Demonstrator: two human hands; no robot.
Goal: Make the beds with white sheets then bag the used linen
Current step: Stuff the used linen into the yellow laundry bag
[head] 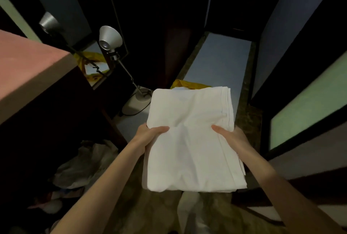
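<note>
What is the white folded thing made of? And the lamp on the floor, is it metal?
The folded white sheet looks like matte woven cloth, probably cotton: soft creases and stitched, layered edges show. The floor lamp seems metal: its shade has a smooth silvery sheen, on a thin rigid pole. Painted plastic can't be ruled out.

Your fingers on both the left hand and right hand are hidden under the folded white sheet, only thumbs show. The yellow bag is mostly covered behind the sheet. The pile lower left is too dark to tell.
</note>
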